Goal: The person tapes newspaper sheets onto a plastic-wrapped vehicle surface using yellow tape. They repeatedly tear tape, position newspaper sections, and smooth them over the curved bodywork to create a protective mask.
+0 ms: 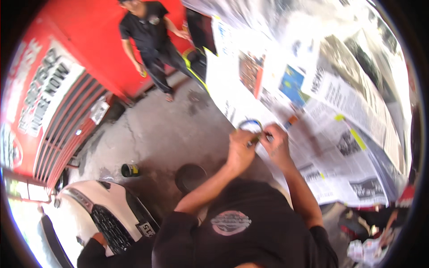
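My left hand (241, 149) is closed around a ring-shaped roll of tape (248, 121), with the ring standing up above the fingers. Close beside it, my right hand (277, 145) is pinched shut at the roll's edge. What lies between its fingertips is too small to make out. Both hands are over the edge of the newspaper sheets (313, 120) that cover a large surface on the right. Bright yellow tape strips (357, 139) hold some of the sheets.
A person in black (149, 35) stands at the far left by a red wall (96, 29). On the concrete floor are a dark can (130, 170) and a round dark pan (191, 177). A white car (80, 210) is at lower left, with another dark sleeve (96, 254) beside it.
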A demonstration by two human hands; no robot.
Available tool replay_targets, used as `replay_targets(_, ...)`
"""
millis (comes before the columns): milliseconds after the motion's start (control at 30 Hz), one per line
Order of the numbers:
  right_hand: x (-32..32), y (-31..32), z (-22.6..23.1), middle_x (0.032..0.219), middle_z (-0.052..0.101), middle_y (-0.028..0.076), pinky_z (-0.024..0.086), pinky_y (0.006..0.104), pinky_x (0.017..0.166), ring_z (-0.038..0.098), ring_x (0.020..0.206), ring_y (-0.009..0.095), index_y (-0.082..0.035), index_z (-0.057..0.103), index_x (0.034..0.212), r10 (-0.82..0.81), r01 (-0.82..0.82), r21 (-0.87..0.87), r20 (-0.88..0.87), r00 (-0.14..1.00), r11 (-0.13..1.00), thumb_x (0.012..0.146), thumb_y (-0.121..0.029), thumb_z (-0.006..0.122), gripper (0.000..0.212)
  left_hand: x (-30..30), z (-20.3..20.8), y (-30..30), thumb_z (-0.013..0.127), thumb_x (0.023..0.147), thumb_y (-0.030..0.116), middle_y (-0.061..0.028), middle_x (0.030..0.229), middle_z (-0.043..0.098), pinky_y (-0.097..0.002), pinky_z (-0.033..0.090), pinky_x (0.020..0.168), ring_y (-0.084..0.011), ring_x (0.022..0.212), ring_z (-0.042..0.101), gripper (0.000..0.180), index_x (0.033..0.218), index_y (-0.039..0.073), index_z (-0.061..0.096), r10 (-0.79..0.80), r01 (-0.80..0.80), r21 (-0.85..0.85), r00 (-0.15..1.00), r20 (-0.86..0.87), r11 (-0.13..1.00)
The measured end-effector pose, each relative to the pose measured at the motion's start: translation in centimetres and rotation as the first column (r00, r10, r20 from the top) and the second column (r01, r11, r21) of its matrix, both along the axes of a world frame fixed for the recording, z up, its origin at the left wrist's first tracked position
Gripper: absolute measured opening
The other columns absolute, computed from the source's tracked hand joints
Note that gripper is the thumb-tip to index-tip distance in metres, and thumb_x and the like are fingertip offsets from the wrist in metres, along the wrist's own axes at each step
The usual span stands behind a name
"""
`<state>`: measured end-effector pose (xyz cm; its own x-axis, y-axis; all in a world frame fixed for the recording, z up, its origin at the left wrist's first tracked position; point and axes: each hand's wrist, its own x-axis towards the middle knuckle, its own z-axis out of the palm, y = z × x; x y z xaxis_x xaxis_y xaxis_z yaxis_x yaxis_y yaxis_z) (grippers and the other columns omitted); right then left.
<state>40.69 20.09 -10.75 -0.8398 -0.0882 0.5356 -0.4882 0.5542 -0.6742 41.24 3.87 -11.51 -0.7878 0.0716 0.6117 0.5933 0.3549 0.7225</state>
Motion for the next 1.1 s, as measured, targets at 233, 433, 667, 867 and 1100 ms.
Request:
replay_targets(233,1.5,2.8,0.4,0.09,0.068,0.008,0.049,0.0293,0.078,0.065,0.089,0.017,0.001,0.066,0.097,0.342,-0.168,-0.508,0.272,0.899,0.845,0.083,-0.003,0.064,0.014,0.7,1.1,-4.7,0.07,0.088,-0.002,-0.0062,0.105,0.072,-0.0271,0.052,0.086,-0.0118,0.094,0.065,0.027,0.115,-0.002,0.072,-0.641,0.362,0.552,0.599,0.481,0.752)
replay_targets(433,3.2,3.1,0.9,0.089,0.07,0.01,0.048,0.0278,0.083,0.065,0.086,0.014,0.005,0.068,0.109,0.562,-0.228,-0.622,0.414,0.716,0.749,0.093,-0.015,0.055,0.029,0.6,0.2,-3.7,0.071,0.09,0.004,-0.0071,0.11,0.071,-0.031,0.049,0.094,-0.016,0.106,0.063,0.025,0.115,-0.002,0.07,-0.751,0.37,0.702,0.554,0.36,0.609)
replay_targets(667,5.4,2.8,-1.4,0.07,0.065,0.008,0.048,0.0265,0.06,0.061,0.062,0.01,0.003,0.07,0.098,0.235,-0.031,-0.358,0.541,0.807,0.933,0.093,-0.01,0.061,0.016,3.0,-2.0,0.5,0.078,0.083,0.005,-0.0148,0.112,0.067,-0.0388,0.053,0.092,-0.0328,0.103,0.067,0.027,0.108,0.0,0.069,-0.174,0.139,0.151,0.952,0.252,0.979)
replay_targets(867,6.2,2.5,-3.0,0.084,0.069,0.019,0.05,0.0383,0.07,0.065,0.075,0.024,0.003,0.068,0.099,0.078,0.032,-0.193,0.535,0.841,0.981,0.095,-0.021,0.063,0.025,2.9,-4.7,1.0,0.068,0.076,-0.005,-0.0161,0.093,0.067,-0.0452,0.054,0.075,-0.0375,0.086,0.066,0.017,0.091,0.003,0.069,0.006,0.002,-0.157,0.999,0.046,0.988)
replay_targets(1100,7.8,9.0,-13.0,0.074,0.07,0.007,0.048,0.0268,0.057,0.062,0.061,0.011,0.006,0.073,0.096,-0.117,0.284,-0.274,0.498,0.859,0.919,0.095,-0.018,0.056,0.03,3.6,-2.6,2.6,0.071,0.083,-0.004,-0.0156,0.092,0.068,-0.0415,0.052,0.072,-0.0367,0.083,0.066,0.008,0.089,-0.001,0.068,-0.063,0.067,-0.044,0.995,0.072,0.997)
